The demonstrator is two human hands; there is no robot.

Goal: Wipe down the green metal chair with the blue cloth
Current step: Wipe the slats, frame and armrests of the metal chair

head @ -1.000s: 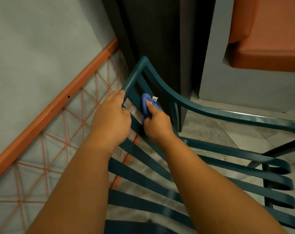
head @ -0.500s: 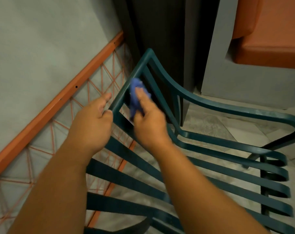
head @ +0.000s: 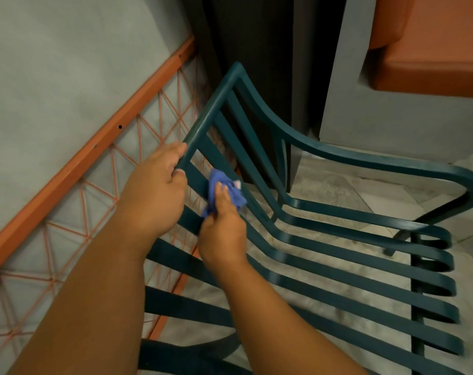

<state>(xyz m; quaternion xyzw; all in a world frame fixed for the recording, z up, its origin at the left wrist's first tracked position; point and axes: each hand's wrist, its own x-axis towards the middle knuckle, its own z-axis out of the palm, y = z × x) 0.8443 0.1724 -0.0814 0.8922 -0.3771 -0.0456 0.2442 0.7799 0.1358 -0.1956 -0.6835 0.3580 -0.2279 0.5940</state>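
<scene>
Head view: the chair (head: 324, 239) fills the frame from centre out to 4 o'clock, its back rail rising toward 12 and its slats running down toward the lower right. The left hand (head: 159, 190), at about 9 o'clock of centre, is clenched round the back rail's lower end, fingers curled over the bar, steadying the frame. The right hand (head: 221, 228), just beside it at centre, pinches the bunched cloth (head: 224, 193) and presses it against a back slat just below the rail. The cloth is wadded small, with a pale tag showing at its 2 o'clock edge.

The step in hand looks like rubbing the upper back slats one at a time. To do it well, I would keep the left grip firm so the chair does not rock, wrap the cloth round the slat so both face and edges are cleaned, and run long strokes along the bar's length, not across. The narrow gaps between slats could catch fingers, so slow passes are wise. The seat slats toward 5 o'clock probably remain to be done.

An orange frame (head: 89, 155) with wire lattice sits at 9 o'clock, an orange cushion (head: 435, 50) at 1.
</scene>
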